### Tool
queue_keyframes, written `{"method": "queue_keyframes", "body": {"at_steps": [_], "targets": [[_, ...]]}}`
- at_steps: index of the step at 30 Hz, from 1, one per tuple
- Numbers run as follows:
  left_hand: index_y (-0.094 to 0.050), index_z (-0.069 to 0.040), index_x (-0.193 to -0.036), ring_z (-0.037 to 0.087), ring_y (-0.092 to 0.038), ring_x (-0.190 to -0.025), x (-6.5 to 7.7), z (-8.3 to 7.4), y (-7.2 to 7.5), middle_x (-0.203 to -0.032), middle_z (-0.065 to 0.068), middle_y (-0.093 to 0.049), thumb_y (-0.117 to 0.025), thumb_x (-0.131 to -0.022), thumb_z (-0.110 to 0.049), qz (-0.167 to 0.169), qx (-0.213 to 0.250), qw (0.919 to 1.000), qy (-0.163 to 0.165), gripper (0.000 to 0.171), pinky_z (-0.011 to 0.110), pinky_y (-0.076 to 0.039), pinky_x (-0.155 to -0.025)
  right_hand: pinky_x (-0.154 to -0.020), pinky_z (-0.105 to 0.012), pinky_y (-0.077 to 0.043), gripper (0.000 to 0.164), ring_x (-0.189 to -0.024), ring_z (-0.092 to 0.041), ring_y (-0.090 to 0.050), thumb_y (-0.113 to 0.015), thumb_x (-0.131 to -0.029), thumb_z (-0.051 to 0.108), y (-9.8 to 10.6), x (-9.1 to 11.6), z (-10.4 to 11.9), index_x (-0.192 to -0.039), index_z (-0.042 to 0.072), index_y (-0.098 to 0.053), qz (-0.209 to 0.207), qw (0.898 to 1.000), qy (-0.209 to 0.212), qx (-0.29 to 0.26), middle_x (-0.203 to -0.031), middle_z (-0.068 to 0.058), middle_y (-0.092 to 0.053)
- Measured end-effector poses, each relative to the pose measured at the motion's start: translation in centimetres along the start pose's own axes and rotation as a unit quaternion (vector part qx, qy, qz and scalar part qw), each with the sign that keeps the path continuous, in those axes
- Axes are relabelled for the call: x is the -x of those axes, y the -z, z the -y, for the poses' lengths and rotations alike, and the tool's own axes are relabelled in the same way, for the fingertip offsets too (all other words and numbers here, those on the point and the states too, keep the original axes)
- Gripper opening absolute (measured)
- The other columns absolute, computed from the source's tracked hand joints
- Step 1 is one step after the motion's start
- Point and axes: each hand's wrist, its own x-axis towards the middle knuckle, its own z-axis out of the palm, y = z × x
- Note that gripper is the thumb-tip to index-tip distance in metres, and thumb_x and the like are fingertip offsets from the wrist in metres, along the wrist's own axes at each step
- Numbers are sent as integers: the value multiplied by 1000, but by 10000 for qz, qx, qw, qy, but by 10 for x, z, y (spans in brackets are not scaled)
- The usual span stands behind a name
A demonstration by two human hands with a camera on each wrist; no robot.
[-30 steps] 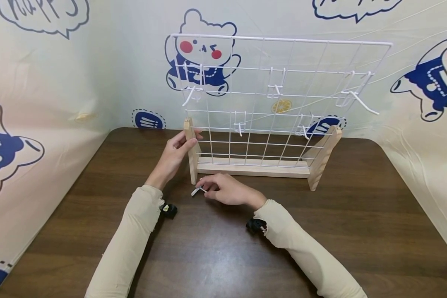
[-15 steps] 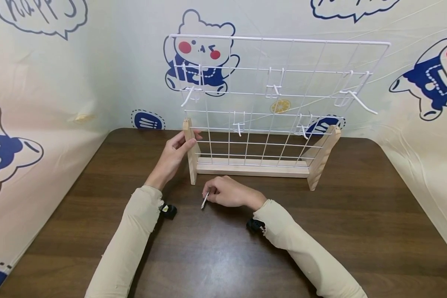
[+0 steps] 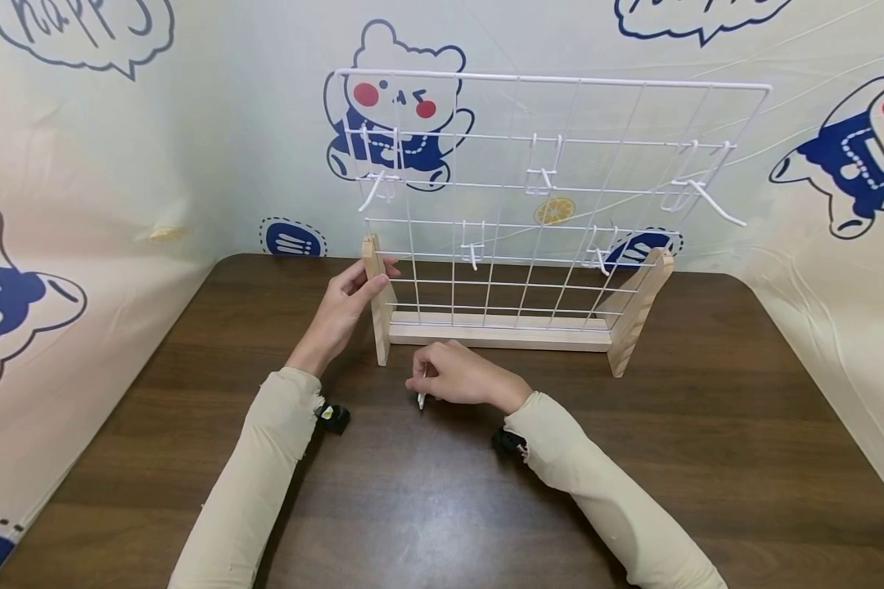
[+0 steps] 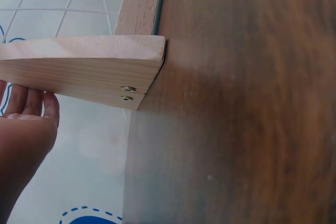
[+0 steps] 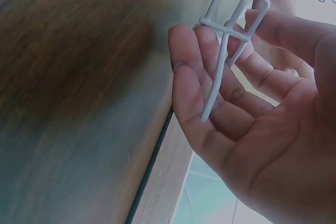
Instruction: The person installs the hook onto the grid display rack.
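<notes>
A white wire mesh rack stands on a wooden base, its left side panel (image 3: pixel 377 315) gripped by my left hand (image 3: pixel 335 315). In the left wrist view, fingers (image 4: pixel 32 100) show behind that wooden panel, which has two metal screws near its foot. My right hand (image 3: pixel 466 375) pinches a small white wire hook (image 5: pixel 212 90) just in front of the rack's base. The right wrist view shows the hook's rectangular back frame at the fingertips and its prong lying across the fingers. From the head view, the hook is mostly hidden by the hand.
Several similar white hooks hang on the mesh (image 3: pixel 552 142), some in an upper row and others lower. The right wooden side panel (image 3: pixel 639 315) stands across from the left one. A patterned cloth (image 3: pixel 265 123) surrounds the brown table (image 3: pixel 442 499).
My right hand has shifted slightly right, away from the left panel. The hook in it has turned from pointing left to pointing toward me. The left hand stays put.
</notes>
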Motion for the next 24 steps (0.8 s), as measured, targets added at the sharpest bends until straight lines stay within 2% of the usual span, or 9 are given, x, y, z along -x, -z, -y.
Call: {"method": "queue_keyframes", "body": {"at_steps": [5,8,14,17,20,24], "targets": [[-55,-7,-138,41,-43,-128,0,-1,0,-128,18,-59,-59,-102,-29,-30,31,10000,45,42,45,-33,-106,-59,-24,-45,17,-59,-7,-54,-67,-93,13,-1,0,-2,-77,16,-62,-46,9992,-108,369,-69,4,-59],[-56,-9,-137,40,-43,-128,0,0,0,-128,17,-59,-59,-102,-29,-34,24,10000,55,41,45,-33,-106,-60,-24,-44,15,-62,-6,-51,-69,-92,13,-1,-1,-5,-77,15,-68,-114,9987,10,496,-71,7,-60],[-56,-9,-137,37,-45,-127,0,-1,-1,-128,18,-58,-59,-102,-29,-20,41,10000,34,41,45,-33,-106,-60,-22,-49,11,-60,-6,-59,-68,-93,7,3,-1,-7,-87,9,-77,-64,9996,282,45,-79,5,-70],[-57,-11,-137,40,-43,-128,0,-1,-1,-128,16,-59,-59,-102,-29,-12,34,10000,29,40,44,-33,-106,-61,-22,-48,11,-62,-7,-58,-67,-88,-4,6,1,-5,-87,5,-73,-190,9994,274,-61,-76,0,-69],[-57,-12,-136,38,-45,-126,0,0,-1,-128,16,-59,-59,-102,-29,-14,25,10000,16,39,44,-33,-106,-63,-22,-45,17,-66,-7,-56,-63,-80,-12,8,1,-4,-87,4,-65,-409,9988,245,74,-74,-2,-66],[-57,-11,-136,35,-46,-125,0,0,0,-128,19,-59,-59,-102,-29,-36,30,10000,1,39,45,-33,-106,-65,-23,-46,22,-69,-8,-57,-65,-78,-13,7,1,-2,-94,2,-61,-468,9984,252,185,-77,-4,-67]]}}
